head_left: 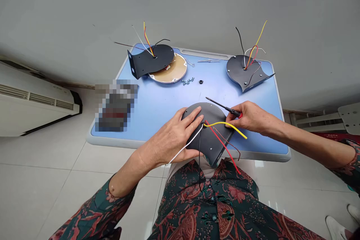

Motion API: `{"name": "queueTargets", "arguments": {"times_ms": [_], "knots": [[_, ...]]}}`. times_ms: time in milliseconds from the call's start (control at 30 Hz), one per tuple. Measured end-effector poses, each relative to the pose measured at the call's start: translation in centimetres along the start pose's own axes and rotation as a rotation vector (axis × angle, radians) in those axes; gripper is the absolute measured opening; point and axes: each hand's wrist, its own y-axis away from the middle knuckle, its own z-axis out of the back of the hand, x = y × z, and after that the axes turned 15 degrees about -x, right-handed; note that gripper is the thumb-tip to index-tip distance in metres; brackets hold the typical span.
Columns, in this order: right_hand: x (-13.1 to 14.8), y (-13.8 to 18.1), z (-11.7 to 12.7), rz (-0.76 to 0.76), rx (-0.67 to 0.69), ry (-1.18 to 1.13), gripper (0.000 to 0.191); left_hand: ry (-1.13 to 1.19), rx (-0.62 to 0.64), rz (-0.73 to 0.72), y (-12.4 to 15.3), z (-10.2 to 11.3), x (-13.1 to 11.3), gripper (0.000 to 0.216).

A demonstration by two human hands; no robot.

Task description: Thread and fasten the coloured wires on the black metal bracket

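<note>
Screwdriver in right hand, fingers closed on its handle; black plate at the bench's near edge, just right of middle, grasped by left hand, fingers spread on top, thumb at its near side; coloured wires out of its hole; second plate overlapping a round disc by the far left corner, screws just beside; third plate near the far right corner.
</note>
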Motion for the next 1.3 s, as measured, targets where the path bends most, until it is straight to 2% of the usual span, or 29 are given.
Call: {"name": "queueTargets", "arguments": {"times_ms": [200, 367, 567, 833, 1300], "knots": [[-0.6, 0.0, -0.4, -0.077, 0.002, -0.143, 0.011, 0.085, -0.051, 0.015, 0.5, -0.2, 0.9, 0.103], [-0.6, 0.1, -0.5, -0.090, -0.013, -0.158, 0.015, 0.168, -0.103, 0.155, 0.8, -0.5, 0.7, 0.125], [-0.7, -0.1, -0.6, -0.088, -0.016, -0.148, 0.012, 0.235, -0.143, 0.255, 0.7, -0.8, 0.3, 0.126], [-0.6, -0.4, -0.4, -0.093, 0.016, -0.147, 0.008, 0.127, -0.161, 0.215, 0.6, -1.3, 0.8, 0.127], [-0.7, -0.4, -0.6, -0.097, 0.008, -0.187, 0.007, 0.109, -0.181, 0.157, 0.6, -1.4, 1.3, 0.127]]}}
